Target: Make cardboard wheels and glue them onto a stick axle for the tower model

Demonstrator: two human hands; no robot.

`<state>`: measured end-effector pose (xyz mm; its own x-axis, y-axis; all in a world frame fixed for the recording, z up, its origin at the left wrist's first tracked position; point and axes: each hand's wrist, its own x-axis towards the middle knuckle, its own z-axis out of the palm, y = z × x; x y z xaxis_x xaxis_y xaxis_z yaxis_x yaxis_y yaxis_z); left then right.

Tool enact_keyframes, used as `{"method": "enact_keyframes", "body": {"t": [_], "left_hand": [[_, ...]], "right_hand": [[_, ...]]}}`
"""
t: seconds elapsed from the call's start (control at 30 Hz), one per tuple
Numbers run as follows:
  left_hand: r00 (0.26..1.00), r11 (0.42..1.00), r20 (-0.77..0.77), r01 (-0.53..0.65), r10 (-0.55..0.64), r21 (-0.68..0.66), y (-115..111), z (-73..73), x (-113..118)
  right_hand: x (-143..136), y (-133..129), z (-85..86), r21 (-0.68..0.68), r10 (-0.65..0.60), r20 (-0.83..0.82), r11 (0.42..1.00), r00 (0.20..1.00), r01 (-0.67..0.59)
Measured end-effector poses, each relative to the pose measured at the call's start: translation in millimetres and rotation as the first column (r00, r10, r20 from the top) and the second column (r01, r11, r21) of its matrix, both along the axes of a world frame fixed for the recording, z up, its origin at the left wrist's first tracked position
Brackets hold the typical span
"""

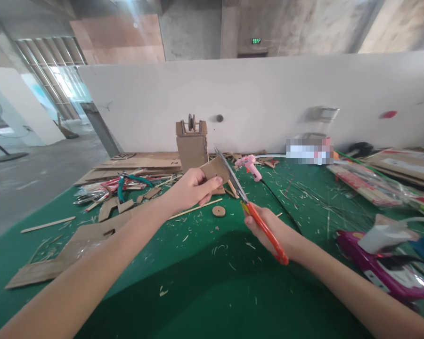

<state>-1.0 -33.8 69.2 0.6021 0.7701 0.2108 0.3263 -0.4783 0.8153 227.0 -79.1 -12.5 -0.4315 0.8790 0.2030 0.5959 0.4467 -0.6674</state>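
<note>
My left hand (194, 190) pinches a small piece of cardboard (217, 168) above the middle of the table. In my right hand (265, 230) is a pair of scissors (259, 223) with orange handles, the fingers wrapped round them. Their blades lie along the right edge of the cardboard piece; I cannot tell how far they are parted. Below, a round cardboard disc (218, 211) with a hole in its centre lies on the green table. Behind my left hand stands a cardboard tower (191, 149) with small wheels (191, 123) on a stick at its top.
A pink glue gun (249, 167) with a black cable lies beyond the scissors. Pliers with teal handles (120, 188), cardboard scraps (88, 238) and wooden sticks (48, 224) lie at left. A purple power strip (381, 275) with plugs sits at right. A white partition (261, 103) borders the table's back.
</note>
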Motion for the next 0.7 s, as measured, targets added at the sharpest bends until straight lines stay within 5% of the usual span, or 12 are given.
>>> {"method": "enact_keyframes", "body": {"t": [0.23, 0.43, 0.7], "left_hand": [[0.996, 0.998, 0.076, -0.038, 0.042, -0.059, 2, -3.1, 2], [0.982, 0.985, 0.146, -0.104, 0.124, -0.139, 2, -7.1, 7], [0.968, 0.981, 0.205, -0.112, 0.144, -0.161, 7, -12.1, 7]], "right_hand": [[-1, 4, -2.6, -0.021, -0.057, -0.092, 0.998, 0.994, 0.055], [-5, -3, 1.9, -0.164, 0.031, -0.237, 0.984, 0.971, -0.071], [2, 0, 0.6, -0.140, 0.124, -0.227, 0.977, 0.966, -0.158]]}}
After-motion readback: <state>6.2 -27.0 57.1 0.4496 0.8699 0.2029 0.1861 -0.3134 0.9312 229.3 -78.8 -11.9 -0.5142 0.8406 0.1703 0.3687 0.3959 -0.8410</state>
